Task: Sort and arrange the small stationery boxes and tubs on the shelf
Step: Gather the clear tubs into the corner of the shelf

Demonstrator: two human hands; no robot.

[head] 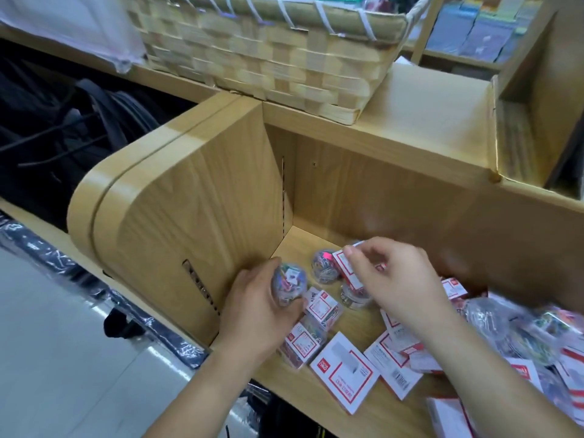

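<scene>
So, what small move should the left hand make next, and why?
Probably the left hand should set the tub down by the side wall, next to the second tub: it grips it just there, and the round tubs would then stand together.

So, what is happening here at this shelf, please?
A person is sorting small stationery on a wooden shelf. The left hand grips a clear round tub of coloured clips beside the shelf's left wall. The right hand pinches a white and red box with its fingers. A second tub and a third tub stand between the hands. Loose boxes lie unsorted nearby.
</scene>
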